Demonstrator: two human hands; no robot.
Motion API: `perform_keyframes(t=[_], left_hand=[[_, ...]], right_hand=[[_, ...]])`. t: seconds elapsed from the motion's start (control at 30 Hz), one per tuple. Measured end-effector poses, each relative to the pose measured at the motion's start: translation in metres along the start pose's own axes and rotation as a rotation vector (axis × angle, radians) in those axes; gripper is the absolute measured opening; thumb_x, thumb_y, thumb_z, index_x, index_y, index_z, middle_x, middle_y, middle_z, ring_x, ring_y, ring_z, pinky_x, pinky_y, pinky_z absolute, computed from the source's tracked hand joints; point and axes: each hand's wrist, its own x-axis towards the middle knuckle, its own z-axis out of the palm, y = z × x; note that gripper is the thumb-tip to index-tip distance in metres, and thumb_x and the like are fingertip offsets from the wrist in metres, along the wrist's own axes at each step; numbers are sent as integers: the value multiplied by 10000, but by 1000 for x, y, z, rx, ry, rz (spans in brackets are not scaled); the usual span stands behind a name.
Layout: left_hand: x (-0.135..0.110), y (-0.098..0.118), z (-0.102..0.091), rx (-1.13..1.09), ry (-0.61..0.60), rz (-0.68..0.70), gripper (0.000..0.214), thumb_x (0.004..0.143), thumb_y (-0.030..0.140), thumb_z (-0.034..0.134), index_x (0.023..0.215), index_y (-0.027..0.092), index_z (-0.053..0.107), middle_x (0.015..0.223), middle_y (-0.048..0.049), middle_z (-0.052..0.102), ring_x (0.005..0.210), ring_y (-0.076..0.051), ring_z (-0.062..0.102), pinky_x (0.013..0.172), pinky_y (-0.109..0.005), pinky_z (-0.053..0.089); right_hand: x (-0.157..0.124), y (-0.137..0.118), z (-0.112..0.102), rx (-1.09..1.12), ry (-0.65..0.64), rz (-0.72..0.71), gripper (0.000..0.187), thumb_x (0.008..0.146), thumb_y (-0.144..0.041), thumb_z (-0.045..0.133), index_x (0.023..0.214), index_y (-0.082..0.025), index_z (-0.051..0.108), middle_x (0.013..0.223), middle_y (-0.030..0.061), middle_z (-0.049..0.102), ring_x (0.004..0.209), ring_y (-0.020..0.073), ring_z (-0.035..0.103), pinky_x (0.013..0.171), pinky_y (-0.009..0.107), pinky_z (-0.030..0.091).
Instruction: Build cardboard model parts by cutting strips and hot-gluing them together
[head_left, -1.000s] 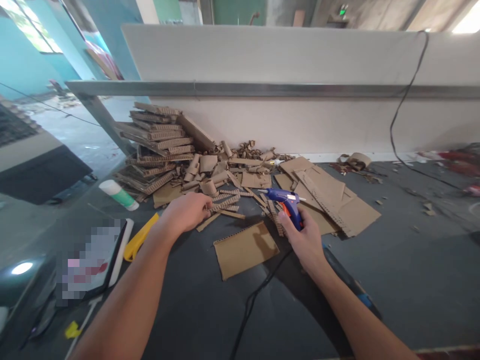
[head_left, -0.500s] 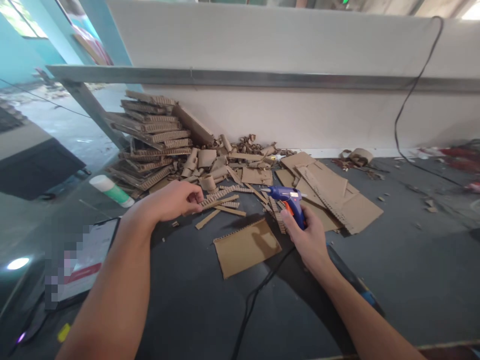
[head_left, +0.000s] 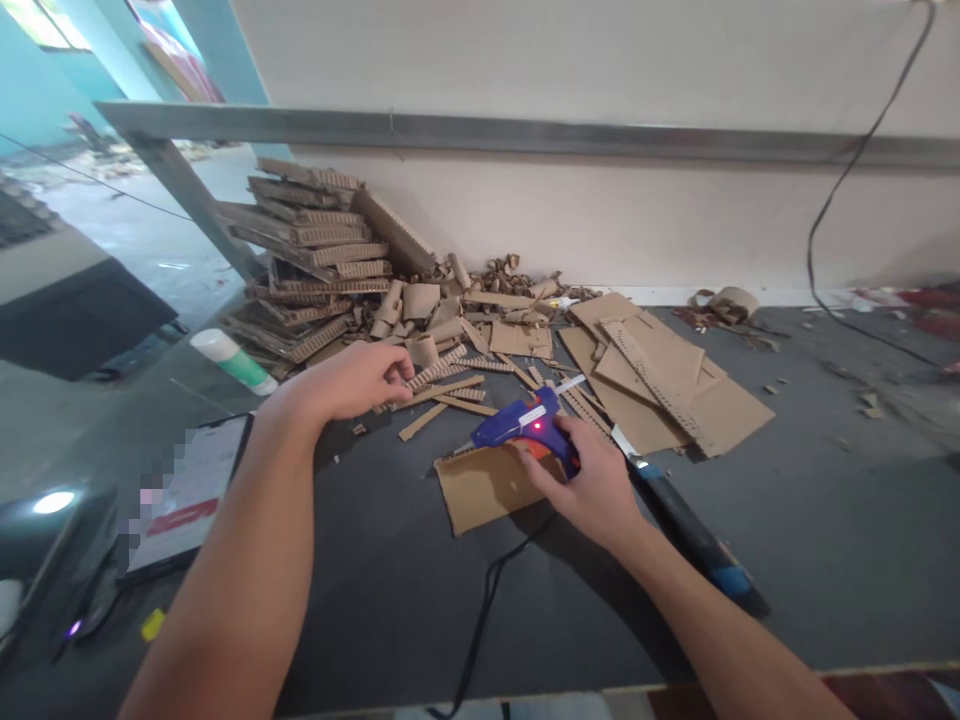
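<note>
My right hand [head_left: 589, 485] is wrapped round a blue hot glue gun [head_left: 525, 425] with an orange trigger and a lit red light. Its nozzle points left, at the far-left edge of a rectangular cardboard piece [head_left: 487, 490]; whether it touches is unclear. A white glue stick [head_left: 571, 382] pokes from the gun's rear. My left hand [head_left: 367, 380] is closed, fingers curled, beside the cardboard strips [head_left: 450, 390]; what its fingertips hold, if anything, is hidden. A knife with a black handle [head_left: 686, 525] lies right of my right hand.
Stacked corrugated cardboard [head_left: 315, 250] and a scrap heap line the back wall. Flat cardboard sheets [head_left: 660, 375] lie right of centre. A white-and-green bottle [head_left: 232, 362] and a tablet [head_left: 187, 490] are at the left. The gun's black cord [head_left: 487, 600] runs toward the near edge.
My right hand has swung the glue gun left and nearer, bringing its nozzle to the cardboard piece's far edge. The knife shows more now. My left hand stays by the strips.
</note>
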Motion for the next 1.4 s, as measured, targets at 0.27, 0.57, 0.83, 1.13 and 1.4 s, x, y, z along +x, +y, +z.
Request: perform_keyframes(t=[0.27,0.57,0.83,1.13,1.4], left_hand=[[0,10,3,34,-73,-15,197,795,363,634,912,207,662,888,-45,723,783,-198,669,648,-277,421],[4,11,8,51,-111,-9,188,785,351,634,896,203,669,840,-33,705,732,-176,627,631,-267,400],[4,11,12,49,-189,-3,164,759,367,642,828,222,673,819,-25,719,728,-182,639,608,-259,391],[-15,32,0,73,-162,-4,162,816,389,635,808,230,668,822,-38,718,710,-202,641,583,-282,387],[-98,67,74,29,41,108,183,940,324,542,859,241,684,880,-35,722,770,-213,705,673,-305,491]], right_hand=[[-6,-5,9,-136,-33,-119,310,891,-421,612,1092,-190,563,905,58,700,730,196,700,533,269,476],[-7,-12,9,-195,-52,-203,279,956,-421,538,1107,-186,553,873,47,690,713,184,699,469,258,399],[-11,-9,14,-217,-23,-272,268,954,-383,565,1127,-178,561,910,54,712,702,152,686,511,245,417],[-10,-12,13,-250,16,-342,269,971,-383,553,1097,-147,578,765,24,659,591,134,636,477,248,375],[-10,-12,14,-252,46,-344,232,970,-374,555,1062,-164,588,759,21,666,610,129,655,492,239,385]])
